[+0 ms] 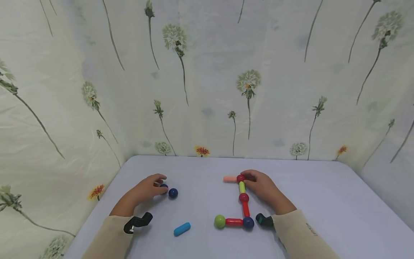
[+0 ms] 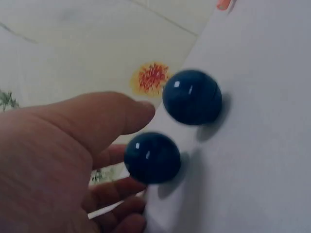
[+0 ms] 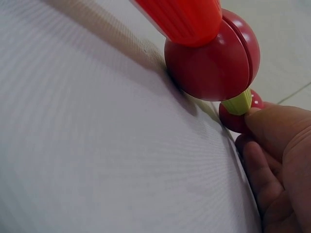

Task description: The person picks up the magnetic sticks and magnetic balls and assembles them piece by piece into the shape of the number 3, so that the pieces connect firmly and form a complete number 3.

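My left hand (image 1: pixel 148 189) is around a dark blue ball (image 2: pixel 152 158), thumb and fingers spread on either side; no firm hold shows. Beside it lies a second dark blue ball (image 1: pixel 173 193). With thumb and fingers, my right hand (image 1: pixel 263 187) holds the far red ball (image 1: pixel 240 178) of a joined chain. From that ball an orange-pink rod (image 1: pixel 230 178) points left and a yellow-green rod (image 1: pixel 242 187) runs toward me. The chain continues through another red ball (image 1: pixel 244 198), a red rod (image 1: pixel 245 209), a blue ball (image 1: pixel 248 223), a second red rod (image 1: pixel 234 222) and a green ball (image 1: pixel 220 221).
A loose blue rod (image 1: pixel 182 229) lies on the white table (image 1: pixel 200 194) between the forearms, toward the front. Behind the table hangs a flower-patterned cloth (image 1: pixel 207 90). Both wrists carry black camera mounts (image 1: pixel 138 222).
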